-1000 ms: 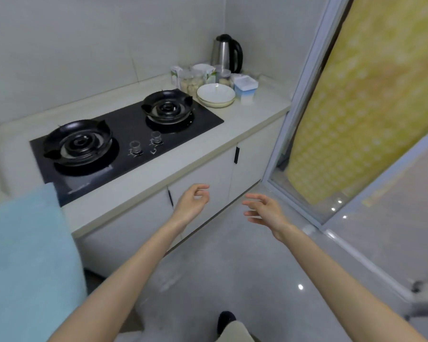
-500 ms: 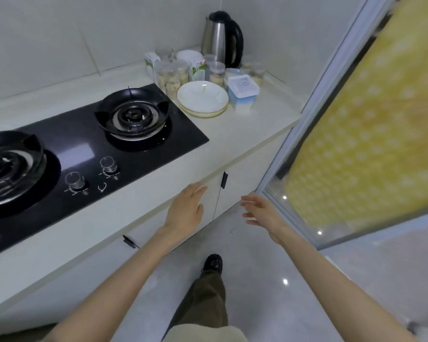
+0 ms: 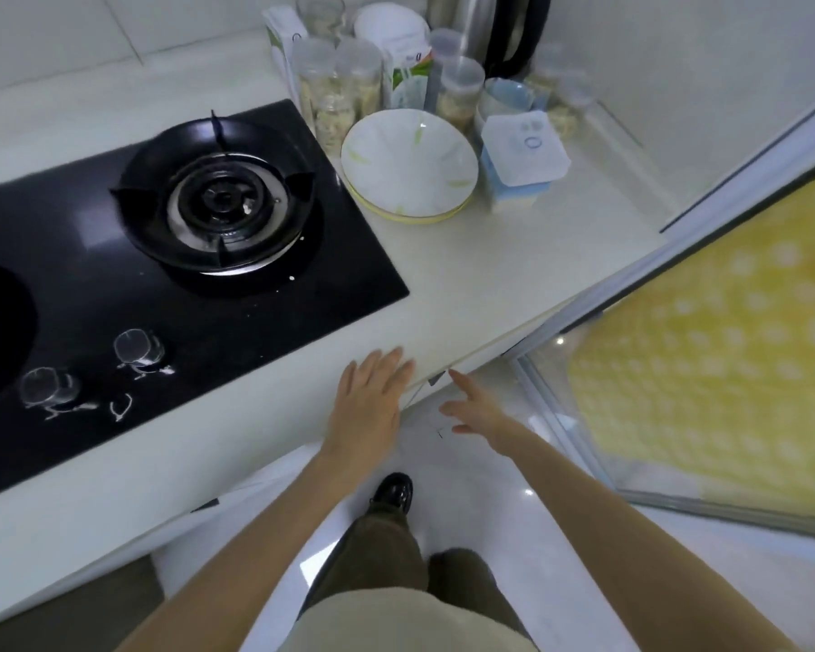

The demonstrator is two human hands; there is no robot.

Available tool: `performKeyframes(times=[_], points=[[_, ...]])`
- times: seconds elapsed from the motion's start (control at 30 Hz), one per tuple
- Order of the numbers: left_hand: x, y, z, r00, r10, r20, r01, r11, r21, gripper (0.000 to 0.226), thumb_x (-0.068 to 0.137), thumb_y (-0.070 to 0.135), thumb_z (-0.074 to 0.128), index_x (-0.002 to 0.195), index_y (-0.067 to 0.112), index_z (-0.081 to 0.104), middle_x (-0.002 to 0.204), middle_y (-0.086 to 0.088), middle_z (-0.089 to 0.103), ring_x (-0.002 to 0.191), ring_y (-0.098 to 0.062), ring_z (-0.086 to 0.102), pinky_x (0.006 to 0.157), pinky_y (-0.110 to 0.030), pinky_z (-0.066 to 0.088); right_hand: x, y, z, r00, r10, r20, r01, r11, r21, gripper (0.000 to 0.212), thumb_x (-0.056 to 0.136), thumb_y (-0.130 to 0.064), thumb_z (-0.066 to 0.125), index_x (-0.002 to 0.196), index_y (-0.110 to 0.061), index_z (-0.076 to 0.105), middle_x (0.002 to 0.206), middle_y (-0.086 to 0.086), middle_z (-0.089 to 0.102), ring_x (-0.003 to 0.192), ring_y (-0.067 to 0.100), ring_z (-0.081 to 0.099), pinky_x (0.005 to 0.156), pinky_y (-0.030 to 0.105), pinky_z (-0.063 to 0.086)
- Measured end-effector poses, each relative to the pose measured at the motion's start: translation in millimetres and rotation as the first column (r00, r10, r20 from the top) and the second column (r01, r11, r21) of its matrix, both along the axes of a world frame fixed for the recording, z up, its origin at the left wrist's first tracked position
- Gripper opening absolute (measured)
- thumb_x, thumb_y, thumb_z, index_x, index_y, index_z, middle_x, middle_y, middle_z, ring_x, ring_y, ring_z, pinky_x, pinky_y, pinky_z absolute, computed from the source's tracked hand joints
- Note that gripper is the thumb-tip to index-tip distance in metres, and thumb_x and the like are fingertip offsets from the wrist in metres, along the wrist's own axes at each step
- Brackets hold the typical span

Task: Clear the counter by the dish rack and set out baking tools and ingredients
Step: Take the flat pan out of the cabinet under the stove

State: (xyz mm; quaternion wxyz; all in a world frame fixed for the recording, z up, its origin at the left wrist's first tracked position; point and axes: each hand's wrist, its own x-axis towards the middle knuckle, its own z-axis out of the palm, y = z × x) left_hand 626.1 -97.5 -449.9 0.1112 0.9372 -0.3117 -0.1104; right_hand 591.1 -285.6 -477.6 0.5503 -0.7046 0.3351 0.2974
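Note:
A stack of white plates sits on the pale counter right of the stove. Behind the plates stand several clear jars of dry food, a milk carton and a lidded blue-and-white box. A steel kettle is at the back corner. My left hand hovers flat over the counter's front edge, fingers apart and empty. My right hand is open beside it, just off the edge above the floor, holding nothing.
A black two-burner gas stove with two knobs fills the counter's left part. A sliding glass door frame with a yellow dotted curtain stands at the right. Cabinet doors lie under the counter; my legs and shoe are over the glossy floor.
The view has moved closer to the counter's right end. Both hands have risen forward; the left one is now over the counter's edge. Both stay empty.

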Motion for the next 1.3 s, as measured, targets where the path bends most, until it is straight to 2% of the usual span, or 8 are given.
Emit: performKeyframes(times=[0.1,0.23,0.37,0.63,0.77,1.0,1.13,1.3], points=[[1.4,-0.3,-5.4,0.999,0.006,0.041,-0.005,1.0,-0.021,0.066,0.071,0.009,0.075,0.134,0.015,0.054,0.14,-0.006,0.051,0.126,-0.031,0.051,0.103,-0.05,0.042,16.3,6.8,-8.5,0.995,0.099,0.019,-0.097,0.991,-0.095,0.059,0.088,0.0,0.054,0.14,-0.011,0.03,0.126,0.03,0.048,0.111,0.045,0.052,0.088,0.049,0.048],[-1.7,-2.9,-7.2,0.998,0.028,0.048,-0.028,1.0,-0.008,0.069,0.071,0.011,0.075,0.136,0.016,0.051,0.142,-0.006,0.049,0.129,-0.03,0.048,0.104,-0.049,0.041,13.7,6.7,-16.8,0.966,0.236,0.105,-0.201,0.941,-0.272,0.05,0.083,0.002,0.056,0.128,-0.006,0.035,0.119,0.02,0.052,0.102,0.039,0.054,0.072,0.041,0.046],[-11.0,-12.7,-5.2,0.993,0.082,0.084,-0.083,0.997,0.01,0.065,0.074,0.011,0.072,0.136,0.014,0.051,0.142,-0.006,0.049,0.129,-0.03,0.048,0.104,-0.049,0.042,4.2,-13.1,-21.1,0.908,0.407,0.102,-0.355,0.874,-0.332,0.049,0.085,-0.001,0.055,0.129,-0.011,0.033,0.104,0.012,0.053,0.069,0.019,0.049,0.046,0.011,0.035],[-68.7,-48.9,-5.6,0.991,0.104,0.082,-0.102,0.994,-0.032,0.068,0.071,-0.001,0.073,0.135,0.007,0.051,0.138,-0.013,0.052,0.127,-0.034,0.05,0.107,-0.049,0.028,-48.2,-66.0,-17.5,0.808,0.589,0.031,-0.553,0.775,-0.307,0.038,0.089,-0.015,0.057,0.124,-0.015,0.04,0.109,0.007,0.053,0.089,0.016,0.053,0.063,0.014,0.039],[-112.9,-88.3,-8.3,0.969,0.192,-0.158,-0.215,0.966,-0.142,0.056,0.093,0.006,0.049,0.146,0.014,0.033,0.15,-0.004,0.037,0.141,-0.024,0.029,0.115,-0.027,0.006,-99.3,-104.7,-18.2,0.779,0.623,0.068,-0.586,0.762,-0.274,0.042,0.086,-0.012,0.058,0.124,-0.012,0.04,0.118,0.01,0.055,0.099,0.021,0.057,0.072,0.024,0.046],[-158.2,-181.8,-28.2,0.849,0.153,-0.507,-0.27,0.948,-0.166,0.056,0.095,0.0,0.038,0.148,0.017,0.028,0.152,-0.006,0.034,0.14,-0.021,0.031,0.109,-0.016,0.019,-185.5,-175.1,-29.0,0.788,0.603,0.123,-0.552,0.781,-0.291,0.048,0.071,-0.012,0.052,0.117,-0.019,0.041,0.116,0.009,0.053,0.102,0.029,0.056,0.078,0.041,0.046],[-183.7,-228.2,-41.5,0.766,0.079,-0.638,-0.216,0.966,-0.139,0.067,0.089,-0.014,0.032,0.149,0.016,0.027,0.152,-0.01,0.031,0.142,-0.022,0.027,0.109,-0.014,0.015,-228.2,-220.2,-27.3,0.827,0.546,0.139,-0.484,0.815,-0.318,0.053,0.076,-0.006,0.055,0.125,-0.02,0.042,0.115,0.0,0.053,0.094,0.017,0.054,0.061,0.018,0.035],[-209.4,-289.7,-47.5,0.668,0.015,-0.744,-0.163,0.978,-0.127,0.08,0.083,-0.018,0.028,0.151,0.024,0.021,0.156,-0.01,0.021,0.146,-0.022,0.013,0.111,-0.017,0.012,-257.5,-274.2,-27.2,0.871,0.479,0.11,-0.418,0.84,-0.345,0.052,0.081,-0.005,0.051,0.128,-0.023,0.041,0.109,-0.007,0.057,0.085,0.016,0.054,0.057,0.015,0.039]])
